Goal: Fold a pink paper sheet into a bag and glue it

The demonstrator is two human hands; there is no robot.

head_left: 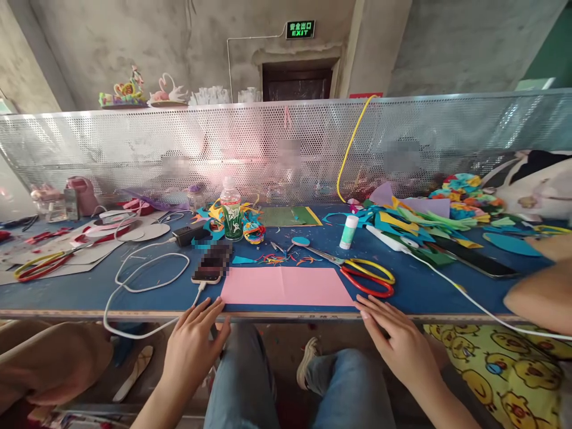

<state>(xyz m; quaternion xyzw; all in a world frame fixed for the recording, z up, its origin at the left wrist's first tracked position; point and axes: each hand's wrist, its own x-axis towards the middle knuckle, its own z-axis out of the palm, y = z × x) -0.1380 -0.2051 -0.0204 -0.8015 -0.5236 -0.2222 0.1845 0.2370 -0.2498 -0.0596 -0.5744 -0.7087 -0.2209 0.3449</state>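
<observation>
A pink sheet of paper (286,286), with a fold line down its middle, lies flat on the blue table (80,292) near the front edge. My left hand (194,345) is open, its fingertips touching the sheet's near left corner. Over at the near right corner my right hand (400,339) is open too, fingers stretched toward the paper. Red and yellow scissors (364,275) lie just right of the sheet. A phone (210,265) on a white cable sits left of it. A white glue stick (348,231) and a green-labelled bottle (231,211) stand behind.
Coloured foam scraps (415,223) pile up at the right, with another phone (478,259). More scissors (38,265) and paper discs lie at the left. A perforated metal screen (134,149) closes the table's back. Another person's arm (543,289) rests at the right edge.
</observation>
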